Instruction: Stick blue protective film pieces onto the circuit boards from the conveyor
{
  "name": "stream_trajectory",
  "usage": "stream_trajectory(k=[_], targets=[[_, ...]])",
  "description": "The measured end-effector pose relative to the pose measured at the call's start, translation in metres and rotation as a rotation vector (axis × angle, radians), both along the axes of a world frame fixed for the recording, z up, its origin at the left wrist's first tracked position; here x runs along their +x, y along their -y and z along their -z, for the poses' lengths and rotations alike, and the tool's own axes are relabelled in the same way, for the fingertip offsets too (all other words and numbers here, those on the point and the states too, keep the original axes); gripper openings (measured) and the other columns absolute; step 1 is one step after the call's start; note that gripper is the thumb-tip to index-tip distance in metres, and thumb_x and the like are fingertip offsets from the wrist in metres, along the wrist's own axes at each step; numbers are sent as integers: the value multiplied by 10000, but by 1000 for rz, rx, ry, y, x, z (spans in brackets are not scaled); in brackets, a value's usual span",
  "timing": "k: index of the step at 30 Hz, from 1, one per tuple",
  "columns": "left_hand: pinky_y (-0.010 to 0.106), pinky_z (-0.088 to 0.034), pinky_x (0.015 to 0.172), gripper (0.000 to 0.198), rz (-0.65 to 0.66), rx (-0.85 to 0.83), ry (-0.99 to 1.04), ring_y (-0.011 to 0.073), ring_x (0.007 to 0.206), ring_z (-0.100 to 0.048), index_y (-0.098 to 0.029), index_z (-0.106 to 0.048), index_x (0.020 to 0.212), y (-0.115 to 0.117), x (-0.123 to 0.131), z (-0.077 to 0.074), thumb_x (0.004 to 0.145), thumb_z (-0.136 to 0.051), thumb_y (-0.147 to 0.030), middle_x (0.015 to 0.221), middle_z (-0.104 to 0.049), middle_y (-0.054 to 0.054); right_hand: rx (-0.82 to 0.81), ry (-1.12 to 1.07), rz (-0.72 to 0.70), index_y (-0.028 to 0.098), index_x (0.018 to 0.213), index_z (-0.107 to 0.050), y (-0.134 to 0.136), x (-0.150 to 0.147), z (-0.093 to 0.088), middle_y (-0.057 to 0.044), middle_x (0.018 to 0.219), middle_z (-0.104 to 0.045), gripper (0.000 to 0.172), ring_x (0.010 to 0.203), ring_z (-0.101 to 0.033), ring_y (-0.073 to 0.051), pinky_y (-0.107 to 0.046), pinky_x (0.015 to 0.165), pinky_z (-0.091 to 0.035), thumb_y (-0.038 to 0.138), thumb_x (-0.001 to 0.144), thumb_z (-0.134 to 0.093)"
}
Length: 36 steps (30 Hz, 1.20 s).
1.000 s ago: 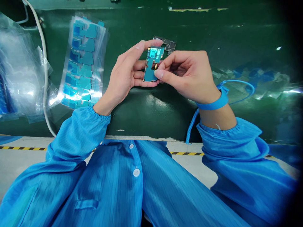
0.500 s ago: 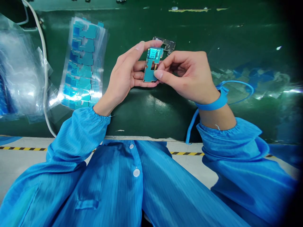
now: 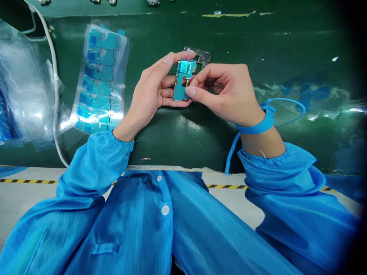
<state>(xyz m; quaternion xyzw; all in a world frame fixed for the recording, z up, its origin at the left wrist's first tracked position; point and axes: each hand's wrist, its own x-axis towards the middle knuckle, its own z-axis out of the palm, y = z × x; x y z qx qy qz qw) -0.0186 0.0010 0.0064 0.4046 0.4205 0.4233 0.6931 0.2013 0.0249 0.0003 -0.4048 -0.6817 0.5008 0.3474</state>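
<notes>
The person's left hand (image 3: 149,86) cradles a small circuit board (image 3: 180,92), its face mostly covered in teal film, with the fingers (image 3: 169,91) curled together behind it and the thumb (image 3: 179,57) lying along its top edge. The right hand (image 3: 226,93) comes in from the other side, its thumb (image 3: 190,91) pressed against the board's lower right part and its forefinger curving in just above. Between them the board is pinched firmly, held over the middle of a dark green bench mat (image 3: 177,141).

Just beyond it, a bare metal-framed part (image 3: 197,56) lies on the mat, nearly touching the left fingertips. Further left sits a stack of clear sheets carrying teal film pieces (image 3: 100,82), and beside that a crumpled plastic bag (image 3: 23,84) and a white cable (image 3: 53,76).

A blue strap (image 3: 258,124) circles the right wrist — its coiled cord (image 3: 233,152) drops toward the bench edge — and blue smock sleeves (image 3: 94,164) cover both forearms.
</notes>
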Motion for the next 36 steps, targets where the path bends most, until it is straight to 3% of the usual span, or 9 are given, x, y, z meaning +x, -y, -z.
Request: stream_trajectory(k=[10, 22, 29, 36], targets=[[481, -761, 931, 520, 4, -19, -53, 351, 1109, -855, -362, -755, 1376, 3, 1, -7, 964, -654, -662, 1145, -889, 9, -41, -24, -6, 277, 813, -747, -1, -2, -2, -47, 776, -759, 483, 721, -690, -244, -445, 683, -627, 685, 784, -1005], [448, -763, 913, 418, -3, -27, -33, 330, 1089, -861, -363, -775, 1293, 5, 1, -9, 982, -671, -622, 1160, -886, 2, -23, 10, -10, 283, 839, -735, 2, -1, -2, -35, 800, -760, 483, 759, -726, -247, -444, 734, -665, 731, 871, -913], [438, -773, 906, 455, -5, -18, -25, 332, 1083, -860, -341, -768, 1323, 5, 1, -8, 986, -683, -634, 1185, -884, -3, -90, -24, 2, 288, 804, -730, 1, -3, -4, -51, 781, -748, 529, 797, -695, -277, -486, 735, -643, 737, 741, -1003], [477, -769, 941, 499, 6, -22, -31, 363, 1128, -854, -353, -760, 1366, 3, 0, -5, 970, -678, -645, 1124, -888, 13, -50, 7, 30, 300, 790, -722, 2, -5, -6, -57, 777, -741, 559, 773, -653, -272, -480, 714, -616, 793, 728, -976]])
